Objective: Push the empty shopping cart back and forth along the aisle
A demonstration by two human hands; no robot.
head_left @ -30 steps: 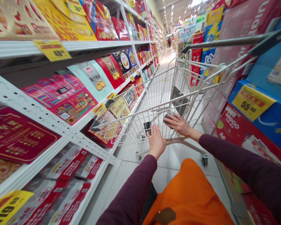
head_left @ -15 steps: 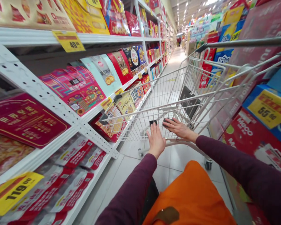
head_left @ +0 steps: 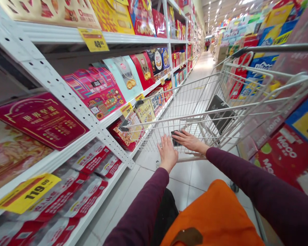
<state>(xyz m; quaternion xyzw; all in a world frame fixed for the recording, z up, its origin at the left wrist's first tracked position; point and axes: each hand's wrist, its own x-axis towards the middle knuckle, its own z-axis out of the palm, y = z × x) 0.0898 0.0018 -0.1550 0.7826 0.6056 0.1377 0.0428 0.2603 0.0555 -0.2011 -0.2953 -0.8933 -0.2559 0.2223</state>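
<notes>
My left hand [head_left: 167, 153] is open, fingers spread at the near wire end of the shopping cart [head_left: 195, 114]. My right hand [head_left: 191, 141] lies flat and open just beside it, fingertips over a small black object [head_left: 176, 138]. Left of both hands, white steel shelving [head_left: 66, 95] carries boxed gift sets [head_left: 94, 94]. Pale floor tiles [head_left: 190, 174] lie below them, and a long, brightly lit supermarket aisle [head_left: 202, 65] stretches beyond the cart.

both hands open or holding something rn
left hand: open, fingers spread against the wire shopping cart, holding nothing
right hand: open and flat, fingertips on a small black object, not clearly gripping it
</notes>
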